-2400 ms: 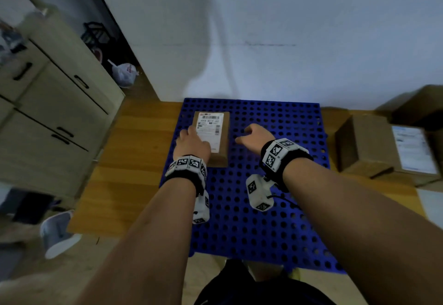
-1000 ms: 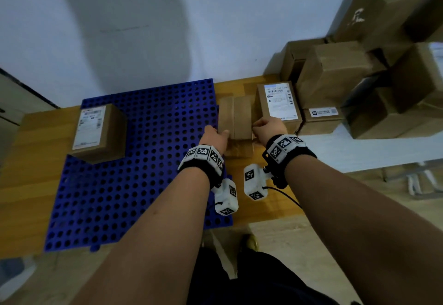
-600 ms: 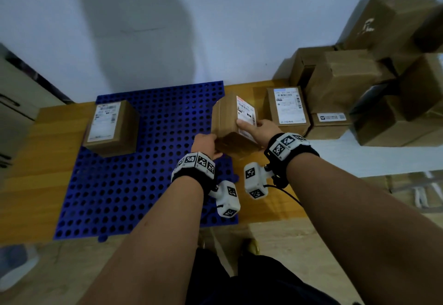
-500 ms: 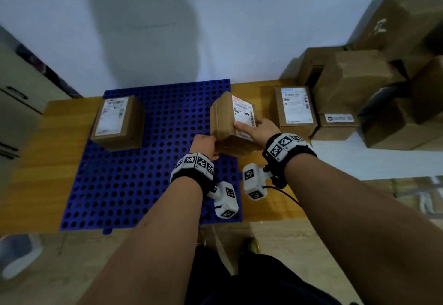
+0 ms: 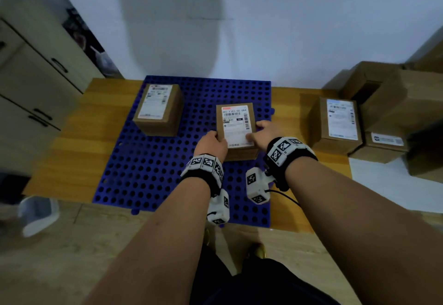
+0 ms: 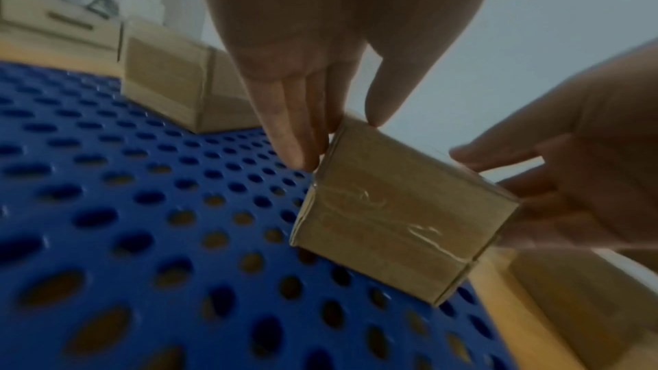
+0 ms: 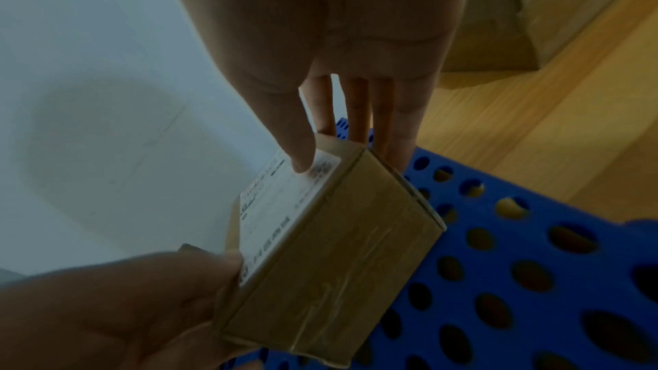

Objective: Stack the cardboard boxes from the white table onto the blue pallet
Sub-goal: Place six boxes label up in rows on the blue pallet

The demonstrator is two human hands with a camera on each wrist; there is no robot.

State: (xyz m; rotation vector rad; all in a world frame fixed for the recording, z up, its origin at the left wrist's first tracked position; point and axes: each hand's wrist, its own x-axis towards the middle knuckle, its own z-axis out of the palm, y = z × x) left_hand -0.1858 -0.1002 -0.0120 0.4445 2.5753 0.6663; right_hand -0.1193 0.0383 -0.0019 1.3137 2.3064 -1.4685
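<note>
Both hands hold a small cardboard box (image 5: 236, 127), white label up, over the right middle of the blue pallet (image 5: 148, 173). My left hand (image 5: 212, 143) grips its left side, thumb on the top edge. My right hand (image 5: 261, 134) grips the right side, thumb on the label. In the left wrist view the box (image 6: 398, 213) sits tilted just above the pallet (image 6: 142, 207), between the left hand (image 6: 340, 141) and the right hand (image 6: 534, 179). The right wrist view shows the box (image 7: 331, 249) under the right hand (image 7: 347, 156). Another labelled box (image 5: 155, 108) rests at the pallet's back left.
Several more cardboard boxes (image 5: 340, 122) are piled at the right, by the white table (image 5: 383, 185). The pallet lies on a wooden platform (image 5: 79, 137) against a white wall. Cabinets (image 5: 28, 84) stand at the left. A white bin (image 5: 38, 213) sits on the floor, lower left.
Both hands picked the box up beside the pile at the right and carried it left over the pallet. It turned label-up. The view swung left with it.
</note>
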